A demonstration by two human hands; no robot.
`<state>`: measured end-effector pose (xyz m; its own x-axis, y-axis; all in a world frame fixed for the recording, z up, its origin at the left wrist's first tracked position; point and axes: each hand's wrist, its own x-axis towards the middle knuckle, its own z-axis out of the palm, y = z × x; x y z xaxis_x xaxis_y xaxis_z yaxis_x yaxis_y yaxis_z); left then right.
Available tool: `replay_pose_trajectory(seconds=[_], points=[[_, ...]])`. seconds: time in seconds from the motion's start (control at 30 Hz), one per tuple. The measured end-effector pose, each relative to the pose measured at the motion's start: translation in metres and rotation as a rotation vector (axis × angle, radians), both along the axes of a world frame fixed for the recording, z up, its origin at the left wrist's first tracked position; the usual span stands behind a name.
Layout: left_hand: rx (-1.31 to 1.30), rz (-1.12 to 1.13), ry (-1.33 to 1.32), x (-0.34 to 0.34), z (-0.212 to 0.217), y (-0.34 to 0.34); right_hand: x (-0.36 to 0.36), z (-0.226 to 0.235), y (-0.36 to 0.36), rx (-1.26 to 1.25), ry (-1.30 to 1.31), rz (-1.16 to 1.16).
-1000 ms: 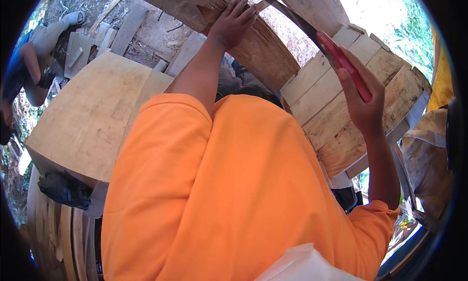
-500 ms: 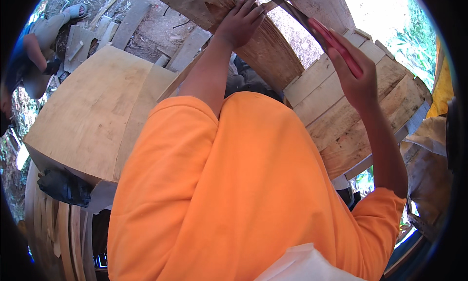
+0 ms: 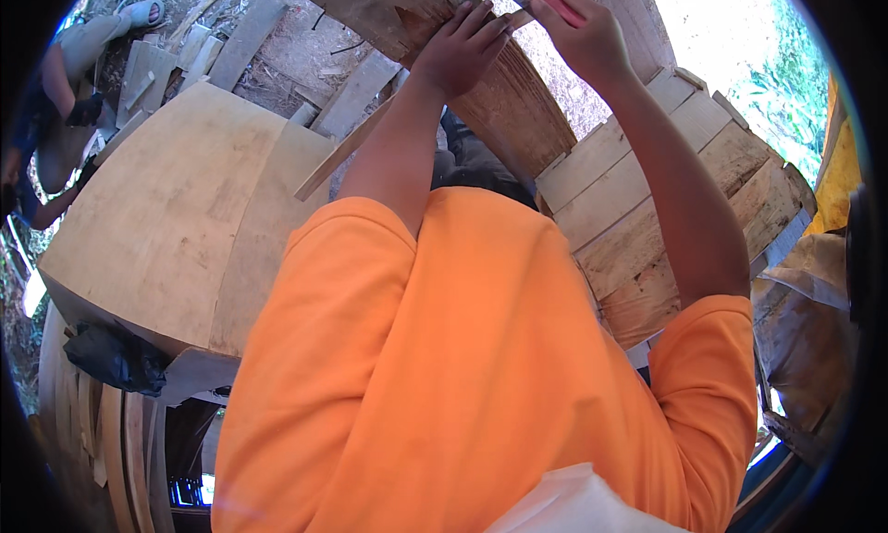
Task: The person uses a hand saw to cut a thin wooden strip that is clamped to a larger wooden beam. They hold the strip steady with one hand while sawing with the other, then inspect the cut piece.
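My right hand [image 3: 592, 43], at the top edge, is wrapped round the red handle of a handsaw [image 3: 561, 4]. Most of the saw's blade is out of sight. To its left, my left hand [image 3: 460, 54] presses down with stretched, slightly spread fingers on a thick wooden board [image 3: 518, 93]. A thin wood strip [image 3: 344, 154] slants up toward that hand, and another light length of strip shows beyond the fingers. Whether these are one piece, my hand hides. The board slopes from upper left to lower right, across my dark-clothed legs [image 3: 476, 154].
A large plywood-topped box [image 3: 176, 200] stands left, a black plastic bag [image 3: 116, 357] beside its near side. Slatted wooden planks [image 3: 684, 172] form a surface on the right. Wood offcuts [image 3: 245, 43] litter the ground. Another person [image 3: 60, 107] with a dark glove crouches far left.
My right hand has moved up and left with the saw, closer to my left hand, and the blade has mostly left view. The person at far left has shifted their arms.
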<state>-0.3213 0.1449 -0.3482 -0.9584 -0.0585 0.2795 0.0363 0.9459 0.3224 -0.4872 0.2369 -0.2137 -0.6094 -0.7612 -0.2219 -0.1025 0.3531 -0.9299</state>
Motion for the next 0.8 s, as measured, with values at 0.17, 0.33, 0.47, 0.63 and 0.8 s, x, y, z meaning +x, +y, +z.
replay_pose_trajectory(seconds=[0.17, 0.33, 0.47, 0.63, 0.8], points=[[-0.038, 0.031, -0.089, 0.004, 0.000, 0.003, 0.016, 0.150, 0.066, 0.440, 0.222, 0.159], [-0.098, 0.047, -0.083, 0.005, 0.004, 0.002, 0.028, 0.222, 0.095, 0.471, 0.211, 0.199], [0.007, 0.022, -0.053, 0.005, 0.004, 0.002, 0.010, 0.101, 0.047, 0.358, 0.208, 0.172], [-0.031, 0.011, -0.060, 0.001, 0.002, -0.002, -0.007, 0.022, 0.005, 0.300, 0.230, 0.123], [-0.065, 0.057, -0.067, 0.005, 0.002, 0.002, 0.023, 0.171, 0.085, 0.472, 0.272, 0.156]])
